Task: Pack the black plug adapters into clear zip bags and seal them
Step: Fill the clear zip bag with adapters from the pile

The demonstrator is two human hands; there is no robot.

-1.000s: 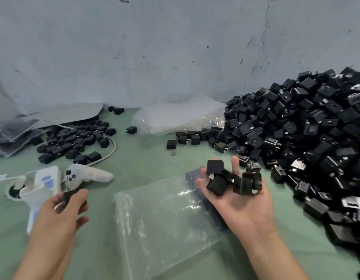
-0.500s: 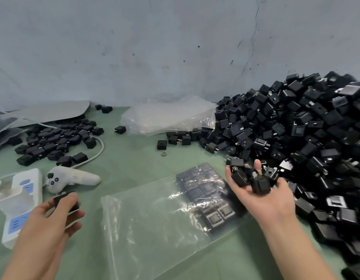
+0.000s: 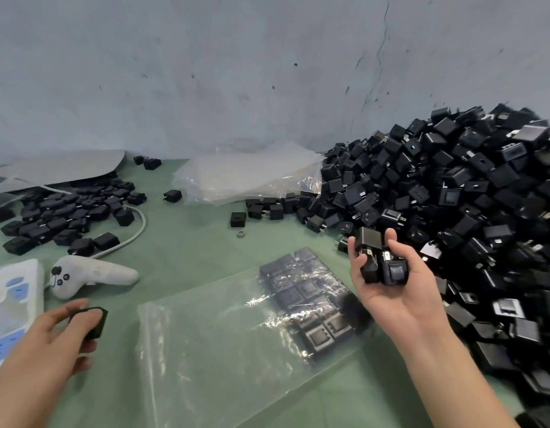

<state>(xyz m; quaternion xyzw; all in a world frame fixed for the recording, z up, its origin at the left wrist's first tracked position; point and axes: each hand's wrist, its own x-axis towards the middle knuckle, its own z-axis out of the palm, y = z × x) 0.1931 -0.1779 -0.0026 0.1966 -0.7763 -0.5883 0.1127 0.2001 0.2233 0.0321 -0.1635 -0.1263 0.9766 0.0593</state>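
A clear zip bag lies flat on the green table in front of me, with several black plug adapters packed in rows at its far right end. My right hand, palm up, holds a small handful of black adapters just right of the bag, beside the big pile. My left hand hovers low at the bottom left and grips one black adapter between thumb and fingers. A huge pile of loose black adapters fills the right side.
A smaller heap of adapters lies at the far left. A white handheld controller with a cable sits beside a white and blue device. A stack of empty clear bags rests against the grey wall. A small grey ring lies loose.
My right hand has drawn back toward the big pile and closed more around its adapters, uncovering the packed rows in the bag. My left hand stays low at the left with its adapter.
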